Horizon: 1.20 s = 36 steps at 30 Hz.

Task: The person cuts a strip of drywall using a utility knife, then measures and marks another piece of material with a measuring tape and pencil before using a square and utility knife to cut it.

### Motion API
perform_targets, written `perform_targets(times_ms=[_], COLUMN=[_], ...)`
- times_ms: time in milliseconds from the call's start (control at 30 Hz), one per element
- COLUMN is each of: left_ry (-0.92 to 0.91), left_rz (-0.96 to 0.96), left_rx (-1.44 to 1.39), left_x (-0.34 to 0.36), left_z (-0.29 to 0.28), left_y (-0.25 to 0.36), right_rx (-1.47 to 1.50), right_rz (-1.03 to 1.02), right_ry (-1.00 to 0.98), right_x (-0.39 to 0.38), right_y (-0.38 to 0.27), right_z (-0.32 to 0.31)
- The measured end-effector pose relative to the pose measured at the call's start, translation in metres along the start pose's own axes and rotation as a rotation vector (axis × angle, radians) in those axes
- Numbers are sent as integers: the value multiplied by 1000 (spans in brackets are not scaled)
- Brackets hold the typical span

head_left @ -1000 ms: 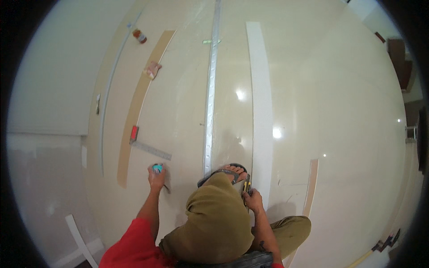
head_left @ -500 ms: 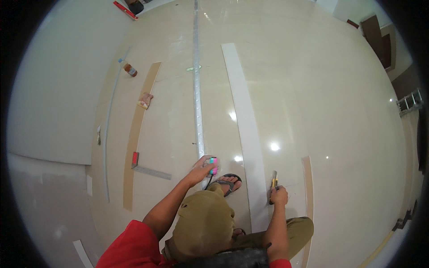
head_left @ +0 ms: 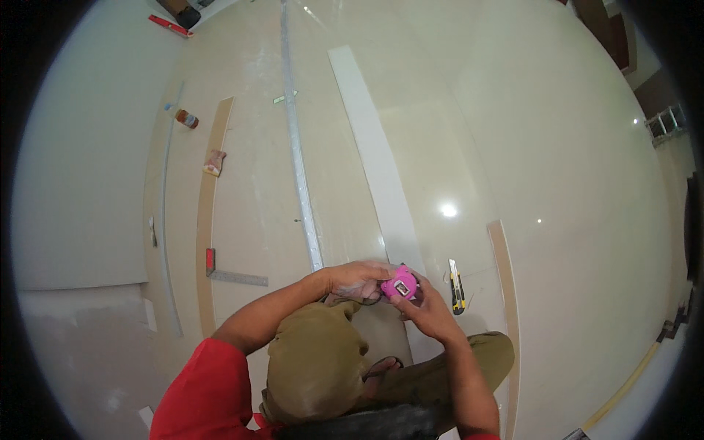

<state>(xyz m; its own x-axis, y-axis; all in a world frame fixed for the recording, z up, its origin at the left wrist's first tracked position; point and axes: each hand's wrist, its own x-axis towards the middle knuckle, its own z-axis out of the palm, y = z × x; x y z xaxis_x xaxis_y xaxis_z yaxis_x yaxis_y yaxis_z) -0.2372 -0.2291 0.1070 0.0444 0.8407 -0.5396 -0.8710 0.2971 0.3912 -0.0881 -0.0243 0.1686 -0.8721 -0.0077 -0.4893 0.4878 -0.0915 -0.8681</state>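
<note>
Both hands meet over my lap around a pink tape measure [head_left: 400, 286]. My left hand [head_left: 356, 279] grips it from the left, and my right hand [head_left: 427, 312] holds its right side, thumb on the casing. Just right of my hands a yellow-and-black utility knife [head_left: 456, 286] lies on the floor, blade end away from me. A long white strip [head_left: 367, 139] runs forward under my hands, with a perforated metal channel [head_left: 297, 169] to its left. A metal square [head_left: 238, 279] with a red handle lies near a tan strip [head_left: 205, 301] to my left.
A bottle [head_left: 187, 119], a small crumpled item [head_left: 215, 163], a scraper [head_left: 152, 231] and a thin grey strip lie leftward. A red level [head_left: 169, 26] is at the upper left. A short tan strip [head_left: 504, 286] lies rightward. A ladder [head_left: 664, 121] and yellow-handled tool [head_left: 616, 385] are at the right edge.
My left hand has moved right with the tape measure. My right hand has let go of the utility knife, now on the floor, and moved left onto the tape measure.
</note>
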Motion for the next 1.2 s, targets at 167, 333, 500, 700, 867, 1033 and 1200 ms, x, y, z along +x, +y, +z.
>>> perform_targets(times_ms=[167, 333, 500, 700, 867, 1033, 1200], left_ry=[15, 155, 16, -100, -419, -391, 24], left_rz=[-18, 174, 110, -46, -174, -129, -17], left_rx=[249, 856, 738, 985, 1107, 1048, 950], left_x=[37, 80, 152, 242, 263, 250, 203], left_z=[52, 74, 136, 168, 187, 135, -2], left_y=[22, 76, 102, 78, 41, 78, 176], right_rx=[169, -422, -925, -656, -545, -403, -262], right_rz=[128, -12, -12, 97, 291, 491, 529], right_ry=[119, 496, 704, 697, 657, 680, 855], right_x=[-4, -6, -26, -64, -127, -179, -254], right_y=[-4, -26, -44, -4, 14, 86, 224], right_z=[-43, -65, -118, -161, -153, -126, -50])
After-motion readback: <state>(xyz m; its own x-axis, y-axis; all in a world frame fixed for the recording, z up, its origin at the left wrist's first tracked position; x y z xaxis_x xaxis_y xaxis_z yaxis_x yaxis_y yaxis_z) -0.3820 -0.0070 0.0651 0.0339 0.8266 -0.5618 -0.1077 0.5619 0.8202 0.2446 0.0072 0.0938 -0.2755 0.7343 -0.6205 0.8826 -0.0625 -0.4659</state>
